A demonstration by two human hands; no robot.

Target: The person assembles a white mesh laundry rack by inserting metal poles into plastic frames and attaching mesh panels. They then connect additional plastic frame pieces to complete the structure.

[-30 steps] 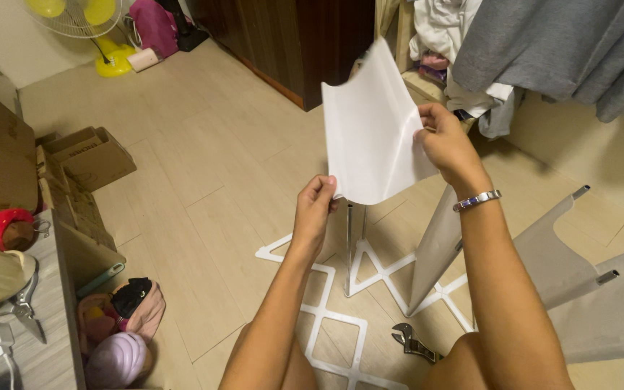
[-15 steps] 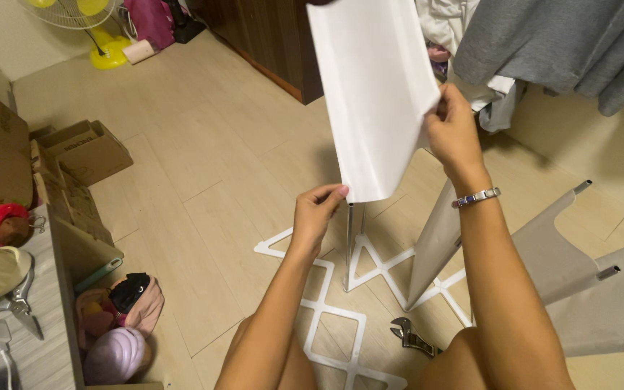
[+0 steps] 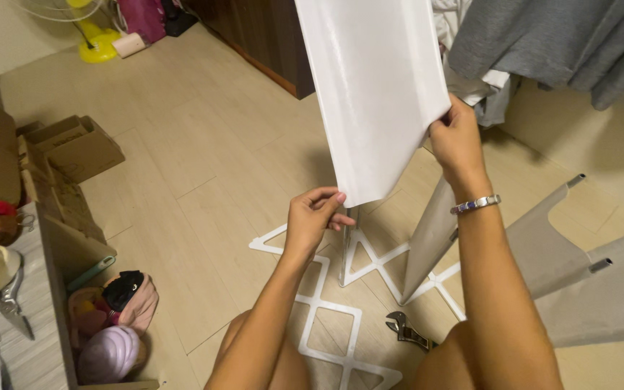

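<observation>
— What do we have in our hands here?

— A white panel (image 3: 373, 94), long and glossy, held upright above the floor (image 3: 182, 166); its top runs out of the picture. Our left hand (image 3: 314, 220) has the lower corner, with the fingers curled and the thumb and fingertips pinching that bottom edge. Our right hand (image 3: 456, 141) grips the panel's right edge higher up, fingers pressed together and wrapped around it, a metal bracelet (image 3: 475, 204) on that wrist.

— And below the panel?

— A white lattice frame (image 3: 326, 303) lies flat on the floor between our knees, and a white upright piece (image 3: 349, 245) rises from it just under the panel's lower corner. We cannot tell whether the panel touches that piece. Near the frame's right side a dark wrench (image 3: 407, 331) lies on the floor.

— What else is around us?

— To the right lean grey shaped panels (image 3: 557, 253) with short pegs. At the floor's left edge stand cardboard boxes (image 3: 74, 148) and a grey wooden surface (image 3: 30, 339) with small tools; beside it sit a pink bag (image 3: 135, 303) and a purple rounded object (image 3: 106, 354). Towards the far left corner stands a yellow fan base (image 3: 99, 50), and grey clothing (image 3: 543, 43) hangs at upper right.
</observation>
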